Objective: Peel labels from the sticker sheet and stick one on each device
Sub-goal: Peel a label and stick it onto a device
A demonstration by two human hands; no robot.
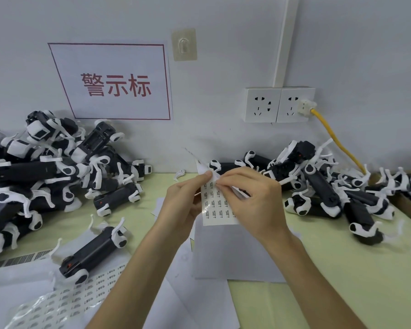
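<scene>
Peeling is in hand, it seems: the left hand [183, 203] pinches the top of a small white sticker sheet [217, 211] of black-printed labels, and the right hand [253, 200] has its grip pinched on one label just beside. Black-and-white plastic devices [33, 170] lie heaped either side. Next: free it and press it onto a device.

Left hand [183, 198] just left of the sticker sheet [217, 207], right hand [254, 198] just right of it. Both bare, with long thin fingers and short nails. Bare wrists. Left forearm [138, 269] and right forearm [313, 276] below the sheet, bare and smooth all the way down, slim near the wrists, wider lower down.
</scene>
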